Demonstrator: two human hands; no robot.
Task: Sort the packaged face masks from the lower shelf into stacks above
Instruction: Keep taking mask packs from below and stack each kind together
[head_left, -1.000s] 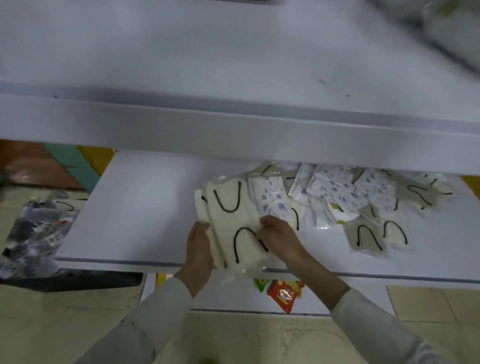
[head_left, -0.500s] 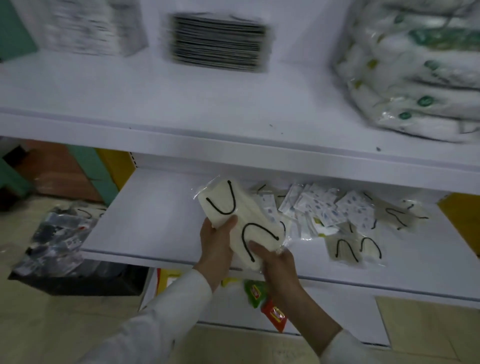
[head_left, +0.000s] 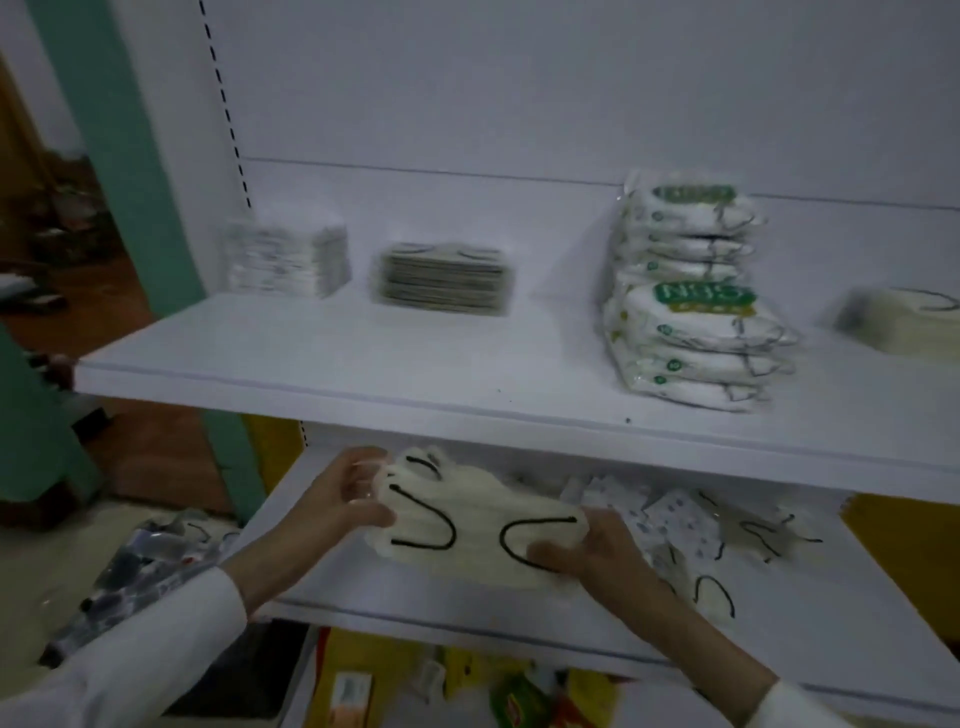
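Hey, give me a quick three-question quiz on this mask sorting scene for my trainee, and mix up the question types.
1. True or false: the left hand and the right hand both grip the cream mask bundle.
2. On the upper shelf, the matching cream stack sits: A) far left B) centre C) far right.
3. Fill in: the unsorted loose masks lie on the ____ shelf.
Key: 1 true; 2 C; 3 lower.
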